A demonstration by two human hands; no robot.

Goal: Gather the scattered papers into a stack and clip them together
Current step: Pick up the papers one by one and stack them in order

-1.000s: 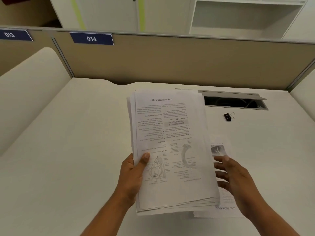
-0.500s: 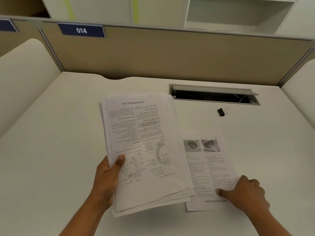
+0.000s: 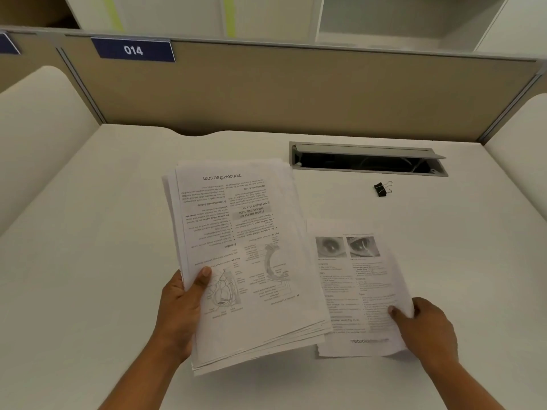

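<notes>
Surface: white desk [image 3: 88,291], backed by a tan partition [image 3: 296,93] bearing a blue plate marked 014 [image 3: 133,50].
Cable slot: open grey hatch [image 3: 367,159] set in the desk at the far right.
Stack of papers [image 3: 248,255]: printed text upside down to me, sheets unevenly fanned at the near edge, held tilted above the desk.
My left hand [image 3: 180,306]: closed on the stack's left edge, thumb on the top page.
Single sheet [image 3: 355,291]: just right of the stack, its left edge hidden under it; near right corner lifted.
My right hand [image 3: 426,329]: pinching that sheet at its right edge, thumb on top.
Binder clip [image 3: 381,189]: black, lying alone on the desk beyond the single sheet, near the hatch, untouched.
</notes>
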